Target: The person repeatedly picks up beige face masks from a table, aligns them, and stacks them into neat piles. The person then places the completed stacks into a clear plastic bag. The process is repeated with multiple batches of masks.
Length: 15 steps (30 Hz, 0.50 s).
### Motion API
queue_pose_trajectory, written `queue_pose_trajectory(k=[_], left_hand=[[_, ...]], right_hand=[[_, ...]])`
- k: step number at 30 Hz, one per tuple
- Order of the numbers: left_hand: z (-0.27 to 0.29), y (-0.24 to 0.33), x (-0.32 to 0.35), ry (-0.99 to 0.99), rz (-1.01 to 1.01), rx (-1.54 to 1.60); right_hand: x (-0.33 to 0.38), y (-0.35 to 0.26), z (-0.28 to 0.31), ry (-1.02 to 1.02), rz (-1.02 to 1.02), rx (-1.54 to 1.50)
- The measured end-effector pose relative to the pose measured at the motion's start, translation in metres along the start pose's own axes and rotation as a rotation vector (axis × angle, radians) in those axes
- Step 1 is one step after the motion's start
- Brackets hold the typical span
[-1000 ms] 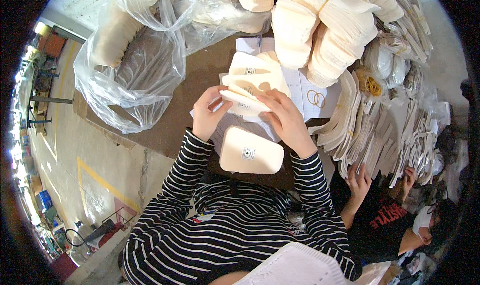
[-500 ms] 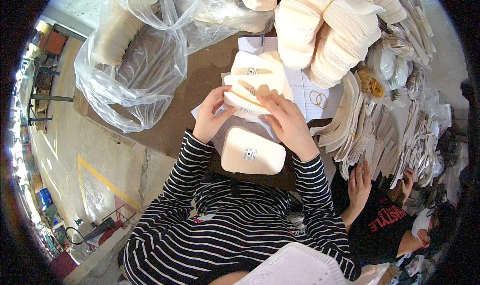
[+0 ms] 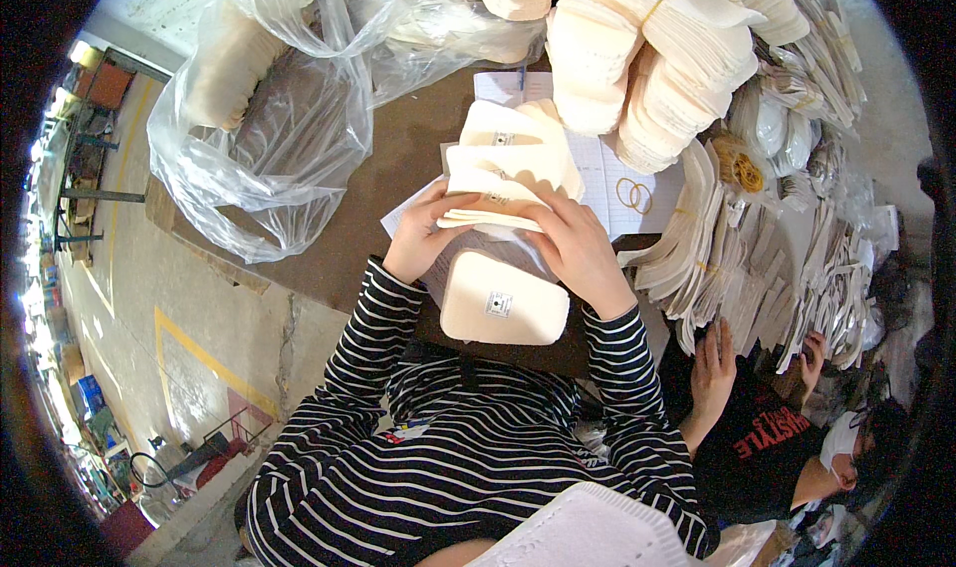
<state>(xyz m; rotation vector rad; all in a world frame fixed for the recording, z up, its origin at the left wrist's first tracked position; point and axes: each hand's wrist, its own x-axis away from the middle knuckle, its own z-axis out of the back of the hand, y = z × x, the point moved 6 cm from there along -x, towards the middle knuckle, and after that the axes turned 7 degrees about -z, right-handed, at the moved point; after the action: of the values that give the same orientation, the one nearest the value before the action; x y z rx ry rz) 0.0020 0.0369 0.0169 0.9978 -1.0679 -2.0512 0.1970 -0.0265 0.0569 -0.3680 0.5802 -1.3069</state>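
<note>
My left hand (image 3: 422,233) and my right hand (image 3: 575,243) pinch the two ends of a few thin cream pads (image 3: 486,219) with rounded corners. Their near edges show as a thin stack tipped toward me. Just beyond, more cream pads (image 3: 498,117) lie fanned over one another, some with a small printed label. Closer to my body, a rounded rectangular cream pad (image 3: 468,303) lies face up below my hands, with a square label on it. Whether it is a single pad or a stack cannot be made out.
Written sheets (image 3: 602,181) with two rubber bands (image 3: 635,197) lie on the brown table (image 3: 418,119). Banded cream pad stacks (image 3: 702,49) rise far right, above bundles of pale strips (image 3: 687,238). A clear plastic bag (image 3: 309,169) covers the left. A co-worker's hand (image 3: 713,373) touches the strips.
The pads between my hands have tilted so that their stacked near edges face me. My left fingers have shifted slightly down and inward; the lone pad below stays put.
</note>
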Motion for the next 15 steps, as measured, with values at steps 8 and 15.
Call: queue_pose_trajectory(k=[8, 15], left_hand=[[-0.013, -0.026, 0.012, -0.001, 0.174, 0.186], [-0.004, -0.014, 0.006, 0.087, 0.150, 0.212]], right_hand=[[0.004, 0.007, -0.007, 0.017, -0.035, -0.296], [0.006, 0.017, -0.008, 0.011, -0.075, -0.367]])
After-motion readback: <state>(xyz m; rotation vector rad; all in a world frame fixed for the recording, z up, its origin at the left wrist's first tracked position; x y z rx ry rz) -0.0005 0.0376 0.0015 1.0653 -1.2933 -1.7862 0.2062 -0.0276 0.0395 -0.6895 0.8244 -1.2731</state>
